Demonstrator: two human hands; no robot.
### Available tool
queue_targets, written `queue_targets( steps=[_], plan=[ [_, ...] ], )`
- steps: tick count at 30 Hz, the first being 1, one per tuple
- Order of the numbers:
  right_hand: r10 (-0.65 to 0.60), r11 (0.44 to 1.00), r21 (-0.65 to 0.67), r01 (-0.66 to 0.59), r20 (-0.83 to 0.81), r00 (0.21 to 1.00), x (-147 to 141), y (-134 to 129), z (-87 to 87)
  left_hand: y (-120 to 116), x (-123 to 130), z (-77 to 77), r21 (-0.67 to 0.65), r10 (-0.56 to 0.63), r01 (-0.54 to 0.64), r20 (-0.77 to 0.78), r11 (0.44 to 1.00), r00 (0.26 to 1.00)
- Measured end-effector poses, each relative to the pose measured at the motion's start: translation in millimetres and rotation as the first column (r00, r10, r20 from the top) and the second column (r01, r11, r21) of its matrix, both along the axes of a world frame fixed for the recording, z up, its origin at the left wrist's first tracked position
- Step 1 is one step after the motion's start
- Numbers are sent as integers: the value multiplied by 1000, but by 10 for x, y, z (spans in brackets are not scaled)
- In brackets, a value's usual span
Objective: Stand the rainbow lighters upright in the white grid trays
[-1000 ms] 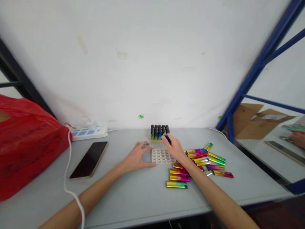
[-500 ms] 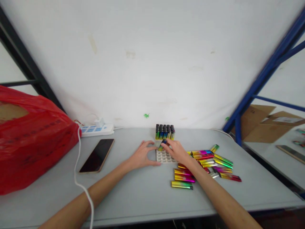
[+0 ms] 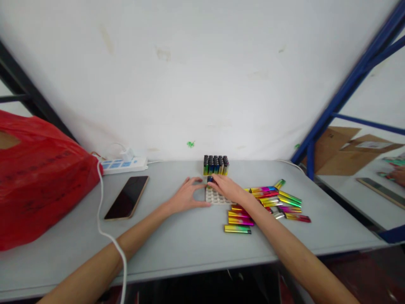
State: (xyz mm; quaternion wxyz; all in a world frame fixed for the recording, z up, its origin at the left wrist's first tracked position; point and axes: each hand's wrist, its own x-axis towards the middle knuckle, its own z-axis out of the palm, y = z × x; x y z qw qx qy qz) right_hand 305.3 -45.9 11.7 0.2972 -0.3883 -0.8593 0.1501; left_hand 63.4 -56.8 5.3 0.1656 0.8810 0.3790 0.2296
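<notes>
A lighter (image 3: 210,180) with a dark top stands nearly upright at the back left corner of a white tray with holes (image 3: 215,197). My right hand (image 3: 228,187) is closed on this lighter and covers part of the tray. At the tray's left edge, my left hand (image 3: 185,197) is open, thumb and fingers spread around the corner, holding nothing. Just behind the tray, a block of upright lighters (image 3: 216,166) with black tops stands in tight rows. Loose shiny lighters (image 3: 238,229) in yellow, red, green and purple lie heaped beside and partly under my right forearm.
A phone (image 3: 127,197) lies to the left, near a white power strip (image 3: 125,165). The white cable (image 3: 109,236) crosses over my left forearm. A red plastic bag (image 3: 41,181) fills the far left. Blue shelf posts (image 3: 310,159) and a cardboard box (image 3: 337,156) are at right.
The lighter in my right hand has gone from tilted to nearly upright at the tray's back left corner. My left hand keeps its spread pose. The camera view has shifted slightly.
</notes>
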Motion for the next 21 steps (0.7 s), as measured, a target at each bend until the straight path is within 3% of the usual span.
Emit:
queue_targets(
  steps=[3, 6, 9, 12, 14, 17, 21],
  plan=[
    [-15, 999, 48, 13, 46, 999, 20, -39, 48, -3, 2, 12, -2, -2, 2, -9, 1000, 1000],
    [-64, 996, 66, 64, 2, 998, 115, -187, 233, -6, -1, 19, -3, 4, -4, -11, 1000, 1000],
    [-105, 991, 75, 108, -48, 993, 278, -487, 475, -5, -4, 21, 12, -12, 12, 8, 1000, 1000],
    [-70, 995, 78, 66, 50, 996, 479, -906, 595, 0, 0, 15, 20, -22, 22, 25, 1000, 999],
    [-99, 993, 85, 88, 128, 987, 630, -1186, 556, 6, 3, 7, 14, -16, 15, 28, 1000, 999],
    [-151, 984, 122, 127, 217, 965, 857, -1495, 362, 16, 6, -7, 3, -6, 6, 31, 1000, 1000],
    [-199, 969, 195, 151, 253, 947, 1039, -1617, 90, 20, 2, -12, 5, -8, 7, 54, 1000, 999]
  ],
)
